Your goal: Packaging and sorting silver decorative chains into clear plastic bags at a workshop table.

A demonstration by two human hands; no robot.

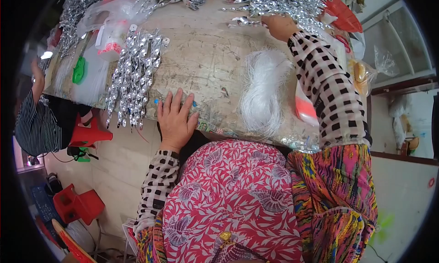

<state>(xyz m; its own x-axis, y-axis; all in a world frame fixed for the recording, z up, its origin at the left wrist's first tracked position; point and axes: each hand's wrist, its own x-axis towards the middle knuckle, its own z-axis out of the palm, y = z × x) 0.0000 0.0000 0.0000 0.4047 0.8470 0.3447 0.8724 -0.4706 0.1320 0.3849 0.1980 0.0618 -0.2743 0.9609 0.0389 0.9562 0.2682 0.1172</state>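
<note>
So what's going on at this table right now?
A person in a checked-sleeve top is working at a worn table. The right hand reaches to the far edge and touches a heap of silver spiral ornaments. The left hand rests flat, fingers spread, on the near edge. Beside it lies another bunch of silver spirals, and a bundle of white threads sits between the arms. Another person in a striped sleeve is at the left end.
</note>
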